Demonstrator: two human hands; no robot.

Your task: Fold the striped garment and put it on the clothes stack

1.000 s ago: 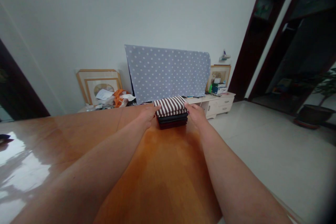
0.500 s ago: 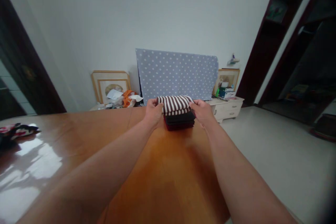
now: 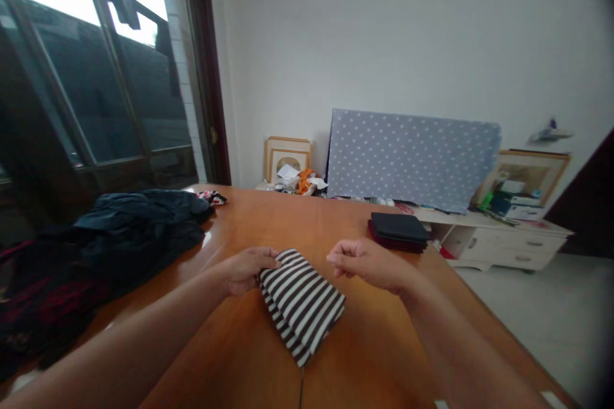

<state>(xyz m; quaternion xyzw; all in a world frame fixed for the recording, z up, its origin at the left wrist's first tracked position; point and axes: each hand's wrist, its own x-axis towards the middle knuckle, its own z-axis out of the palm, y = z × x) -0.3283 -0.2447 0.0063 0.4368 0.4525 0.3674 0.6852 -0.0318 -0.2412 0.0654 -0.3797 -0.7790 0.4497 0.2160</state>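
Basically, the left hand (image 3: 244,270) pinched the striped cloth (image 3: 301,299) near its 11 o'clock corner, low-center on the table (image 3: 268,218). Right hand (image 3: 365,263) was curled narrow, off the cloth. Lopsided grip likely risked folds slipping open. Cloth's underside and some left fingers were hidden; the clothes pile (image 3: 144,223), 10 o'clock, was cut off.

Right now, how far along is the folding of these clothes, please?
The dark folded stack on the table looks done. The left hand holds the folded striped cloth; the right hand is off it. The loose pile of clothes seems left to do.
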